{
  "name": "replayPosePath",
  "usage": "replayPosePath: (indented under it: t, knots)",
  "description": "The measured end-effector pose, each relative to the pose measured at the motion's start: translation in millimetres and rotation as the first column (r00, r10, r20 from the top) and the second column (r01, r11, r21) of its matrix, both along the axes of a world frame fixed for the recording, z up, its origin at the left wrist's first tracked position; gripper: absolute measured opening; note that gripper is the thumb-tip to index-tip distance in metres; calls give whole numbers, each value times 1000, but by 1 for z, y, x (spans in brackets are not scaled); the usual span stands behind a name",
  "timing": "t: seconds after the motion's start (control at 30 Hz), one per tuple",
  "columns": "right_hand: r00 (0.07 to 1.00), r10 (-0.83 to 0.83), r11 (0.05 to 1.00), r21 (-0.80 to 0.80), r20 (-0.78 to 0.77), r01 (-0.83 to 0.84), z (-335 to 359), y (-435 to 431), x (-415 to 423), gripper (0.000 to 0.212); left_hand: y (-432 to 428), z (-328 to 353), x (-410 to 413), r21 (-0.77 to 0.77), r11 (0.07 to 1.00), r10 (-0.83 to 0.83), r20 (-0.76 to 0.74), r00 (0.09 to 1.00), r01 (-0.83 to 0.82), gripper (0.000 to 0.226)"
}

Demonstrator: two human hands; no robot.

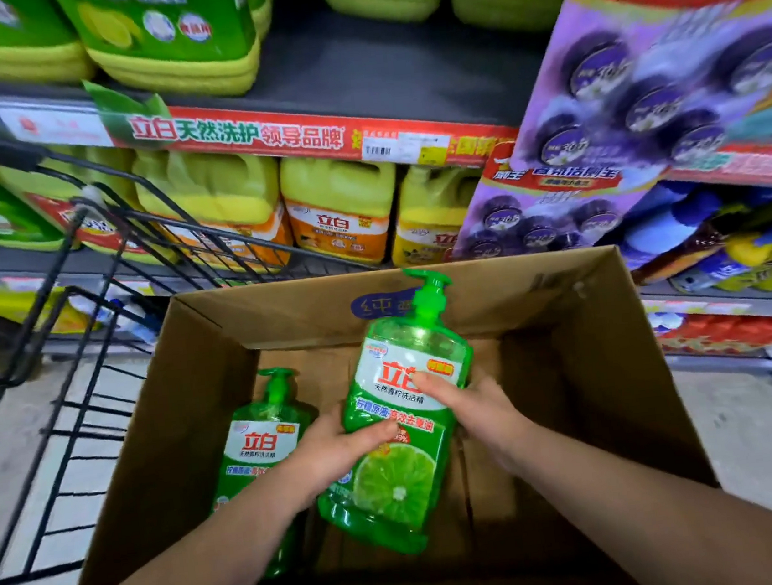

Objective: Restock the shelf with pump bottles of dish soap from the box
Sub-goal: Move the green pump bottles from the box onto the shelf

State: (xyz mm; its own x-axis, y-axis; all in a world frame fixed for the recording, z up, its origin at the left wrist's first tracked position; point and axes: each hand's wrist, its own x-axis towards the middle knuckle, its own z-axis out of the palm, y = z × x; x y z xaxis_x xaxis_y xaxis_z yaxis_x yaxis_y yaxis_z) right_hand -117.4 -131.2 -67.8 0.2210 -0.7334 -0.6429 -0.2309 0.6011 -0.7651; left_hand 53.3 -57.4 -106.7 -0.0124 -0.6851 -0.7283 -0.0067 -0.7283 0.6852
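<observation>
A green clear-plastic pump bottle with a lime label (397, 481) is held in both hands over an open brown cardboard box (186, 408).

The bottle is gripped at mid-height, tilted, pump pointing towards the grey shop shelf (351, 72): the left hand (343, 444) is curled round its left side, the right hand (472, 407) round its right, thumb pressed on the label. A second, matching green pump bottle (262, 443) is seen inside the box, at its left wall. A black wire trolley (68, 325) is placed beside the box.

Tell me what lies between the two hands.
In the head view, a green pump bottle lies between the left hand and the right hand; both hold it over the box.
</observation>
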Motion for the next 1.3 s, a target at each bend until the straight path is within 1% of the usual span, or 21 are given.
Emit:
replayPosePath:
  t: [0.07,0.13,0.17,0.23,0.3,0.37,0.4,0.43,0.47,0.53,0.6,0.7,0.77,0.83,0.97,1.0,1.07,1.1,1.17,1.27,1.3]
  knots:
    - [1000,-17,999,-41,15,18,19,-1,-8,43,-4,17,-9,-68,997,31,35,999,-28,31]
    - [997,-43,995,-91,56,48,38,-1,-18,41,-8,37,-19,-127,991,47,53,997,-40,29]
    - [996,-58,989,-130,73,67,49,-1,-26,36,-10,50,-27,-162,986,41,50,998,-33,32]
    - [991,-78,970,-219,112,101,69,0,-45,19,-15,76,-45,-233,972,30,43,999,-19,42]
    - [981,-105,947,-284,166,149,90,0,-65,6,-20,101,-66,-316,949,15,45,999,0,38]
    - [967,-137,917,-342,217,207,111,3,-93,6,-24,127,-95,-403,915,-17,46,999,34,27]
    - [960,-156,898,-370,233,236,122,5,-109,7,-27,138,-111,-436,899,-23,59,998,47,26]
    - [954,-177,882,-392,242,263,131,8,-123,9,-28,148,-127,-459,886,-24,82,996,59,29]
    - [947,-192,870,-403,257,285,138,10,-137,12,-29,155,-141,-474,877,-27,104,994,73,32]
    - [927,-239,849,-401,288,343,153,20,-174,19,-27,171,-178,-503,857,-61,126,990,117,22]
    - [910,-287,826,-404,299,393,164,36,-218,15,-20,184,-221,-538,829,-112,111,988,154,18]
    - [879,-369,782,-410,303,470,175,64,-283,16,-2,198,-287,-557,811,-170,66,983,178,9]
    - [854,-422,742,-425,304,518,181,86,-331,20,11,201,-337,-559,807,-218,21,976,193,13]
    - [837,-468,716,-433,283,547,187,108,-373,27,25,204,-382,-566,796,-262,-5,965,213,9]
    - [790,-546,660,-439,278,610,197,152,-454,21,49,205,-468,-571,767,-390,-52,919,293,11]
    - [777,-566,643,-442,277,626,198,161,-472,24,53,205,-488,-573,759,-411,-55,910,308,13]
    - [743,-605,610,-434,285,663,201,175,-500,28,58,207,-518,-580,735,-448,-28,894,350,30]
    - [725,-622,592,-427,296,683,202,180,-513,27,60,209,-531,-584,720,-464,-4,886,374,31]
    - [693,-651,560,-420,310,714,204,186,-536,27,59,213,-556,-597,685,-508,19,861,418,22]
    - [651,-699,513,-425,296,745,203,185,-565,33,52,215,-586,-602,663,-540,28,841,445,37]
    - [635,-715,498,-423,293,757,203,183,-575,35,48,215,-596,-599,661,-549,24,836,451,37]
